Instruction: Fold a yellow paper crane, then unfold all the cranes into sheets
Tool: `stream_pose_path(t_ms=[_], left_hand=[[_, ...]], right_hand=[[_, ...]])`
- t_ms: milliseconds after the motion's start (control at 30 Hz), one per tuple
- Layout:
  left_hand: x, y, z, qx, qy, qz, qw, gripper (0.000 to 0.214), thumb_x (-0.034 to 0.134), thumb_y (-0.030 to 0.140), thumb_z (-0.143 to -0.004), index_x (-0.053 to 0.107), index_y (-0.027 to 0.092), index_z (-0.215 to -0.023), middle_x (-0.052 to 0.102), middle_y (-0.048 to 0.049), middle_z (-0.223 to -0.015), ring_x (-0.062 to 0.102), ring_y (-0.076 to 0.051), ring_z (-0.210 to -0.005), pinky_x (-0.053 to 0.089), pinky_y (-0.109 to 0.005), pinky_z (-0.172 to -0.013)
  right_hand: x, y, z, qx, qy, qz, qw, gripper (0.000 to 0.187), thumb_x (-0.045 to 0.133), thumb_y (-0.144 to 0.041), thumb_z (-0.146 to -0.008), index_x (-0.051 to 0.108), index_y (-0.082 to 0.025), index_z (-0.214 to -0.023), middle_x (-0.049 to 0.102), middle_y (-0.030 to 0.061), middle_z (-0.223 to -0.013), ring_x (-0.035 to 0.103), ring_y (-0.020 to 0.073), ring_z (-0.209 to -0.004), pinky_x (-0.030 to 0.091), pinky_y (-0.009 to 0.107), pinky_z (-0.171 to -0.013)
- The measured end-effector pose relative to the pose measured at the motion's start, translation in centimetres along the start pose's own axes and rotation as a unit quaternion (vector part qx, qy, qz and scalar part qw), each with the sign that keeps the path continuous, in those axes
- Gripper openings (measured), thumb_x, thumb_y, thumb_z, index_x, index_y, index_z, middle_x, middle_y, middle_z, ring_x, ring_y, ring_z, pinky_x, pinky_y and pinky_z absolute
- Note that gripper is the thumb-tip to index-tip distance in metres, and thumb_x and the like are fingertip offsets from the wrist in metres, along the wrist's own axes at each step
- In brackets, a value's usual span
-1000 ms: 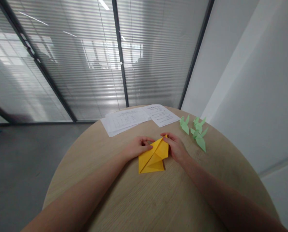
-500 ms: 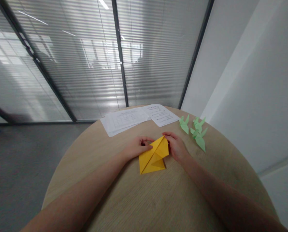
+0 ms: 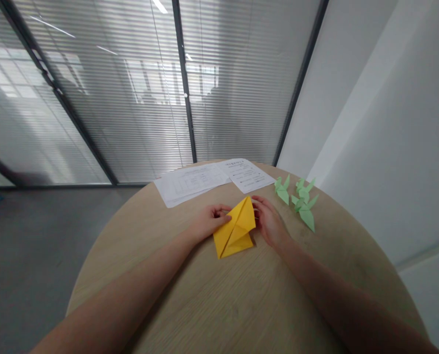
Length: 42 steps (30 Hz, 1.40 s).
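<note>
A folded yellow paper [image 3: 236,228] stands partly raised on the round wooden table [image 3: 219,305], its peak pointing away from me. My left hand [image 3: 208,223] pinches the paper's left edge with curled fingers. Over on the other side, my right hand [image 3: 268,222] grips the right edge near the peak. Both hands hold the paper up off the tabletop, with its near corner resting on the wood.
Several green folded paper cranes [image 3: 300,202] lie to the right of my hands. White printed sheets [image 3: 204,179] lie at the table's far edge. A glass wall with blinds stands behind, and a white wall runs close on the right.
The yellow paper has been lifted and closed up more steeply, its peak higher and farther from me. Both hands have shifted slightly away with it.
</note>
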<state>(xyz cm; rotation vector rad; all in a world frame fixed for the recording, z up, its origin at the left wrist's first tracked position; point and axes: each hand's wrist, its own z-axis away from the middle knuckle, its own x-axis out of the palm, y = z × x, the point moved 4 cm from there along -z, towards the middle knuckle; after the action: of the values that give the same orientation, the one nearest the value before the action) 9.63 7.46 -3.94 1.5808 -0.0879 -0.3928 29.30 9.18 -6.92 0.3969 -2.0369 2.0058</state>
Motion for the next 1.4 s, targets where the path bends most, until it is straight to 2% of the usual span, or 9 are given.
stream_pose_path(t_ms=[233, 533, 667, 867, 1100, 1267, 1400], left_hand=[[-0.4, -0.6, -0.2, -0.003, 0.068, 0.091, 0.994, 0.042, 0.078, 0.039, -0.075, 0.068, 0.015, -0.107, 0.072, -0.0058, -0.081, 0.066, -0.017, -0.069, 0.049, -0.029, -0.067], [-0.5, -0.7, -0.4, 0.0, 0.071, 0.094, 0.993, 0.043, 0.08, 0.04, -0.073, 0.069, 0.014, -0.105, 0.073, -0.0049, -0.079, 0.066, -0.016, -0.068, 0.051, -0.029, -0.066], [-0.2, -0.6, -0.3, -0.004, 0.036, 0.072, 0.997, 0.045, 0.078, 0.043, -0.075, 0.071, 0.015, -0.109, 0.074, -0.0056, -0.083, 0.066, -0.017, -0.07, 0.05, -0.029, -0.067], [0.3, -0.3, -0.1, 0.004, -0.006, 0.012, 1.0, 0.04, 0.075, 0.044, -0.077, 0.072, 0.015, -0.105, 0.075, -0.0068, -0.087, 0.065, -0.017, -0.072, 0.049, -0.028, -0.068], [0.1, -0.5, -0.2, 0.01, 0.013, -0.092, 0.996, 0.035, 0.067, 0.051, -0.08, 0.069, 0.016, -0.084, 0.071, -0.0045, -0.077, 0.06, -0.015, -0.065, 0.043, -0.026, -0.058], [-0.1, -0.3, -0.2, 0.008, 0.053, -0.091, 0.994, 0.032, 0.066, 0.049, -0.08, 0.064, 0.017, -0.079, 0.067, -0.0027, -0.072, 0.057, -0.014, -0.062, 0.042, -0.026, -0.057], [-0.2, -0.4, -0.3, 0.002, 0.056, -0.077, 0.995, 0.034, 0.066, 0.05, -0.079, 0.064, 0.017, -0.081, 0.066, -0.0021, -0.072, 0.058, -0.015, -0.062, 0.042, -0.026, -0.057]], right_hand=[[1.7, -0.7, 1.2, -0.039, -0.121, 0.076, 0.989, 0.036, 0.066, -0.048, -0.086, 0.068, -0.029, -0.115, 0.073, 0.0041, -0.116, 0.068, 0.0247, -0.1, 0.055, 0.035, -0.077], [2.3, -0.1, 1.2, -0.016, -0.18, 0.094, 0.979, 0.043, 0.075, -0.043, -0.081, 0.061, -0.027, -0.118, 0.075, 0.0056, -0.108, 0.072, 0.0246, -0.098, 0.057, 0.039, -0.087], [2.3, 0.1, 1.2, -0.016, -0.183, 0.104, 0.977, 0.039, 0.073, -0.04, -0.082, 0.06, -0.027, -0.117, 0.076, 0.0051, -0.106, 0.073, 0.0253, -0.098, 0.057, 0.041, -0.09], [2.0, 0.4, 1.2, 0.001, -0.169, 0.131, 0.977, 0.04, 0.073, -0.041, -0.081, 0.058, -0.028, -0.116, 0.076, 0.0056, -0.105, 0.074, 0.0263, -0.092, 0.059, 0.04, -0.082], [2.0, 0.4, 1.1, -0.016, -0.173, 0.155, 0.972, 0.033, 0.069, -0.037, -0.084, 0.06, -0.027, -0.114, 0.076, 0.006, -0.103, 0.073, 0.0252, -0.09, 0.058, 0.039, -0.08], [1.9, 0.3, 1.2, -0.01, -0.169, 0.153, 0.974, 0.048, 0.069, -0.034, -0.082, 0.055, -0.027, -0.127, 0.075, 0.0053, -0.097, 0.073, 0.0248, -0.087, 0.058, 0.041, -0.08], [1.9, 0.4, 1.2, 0.0, -0.176, 0.169, 0.97, 0.058, 0.074, -0.03, -0.077, 0.053, -0.028, -0.131, 0.075, 0.0043, -0.097, 0.073, 0.0246, -0.087, 0.059, 0.042, -0.081]])
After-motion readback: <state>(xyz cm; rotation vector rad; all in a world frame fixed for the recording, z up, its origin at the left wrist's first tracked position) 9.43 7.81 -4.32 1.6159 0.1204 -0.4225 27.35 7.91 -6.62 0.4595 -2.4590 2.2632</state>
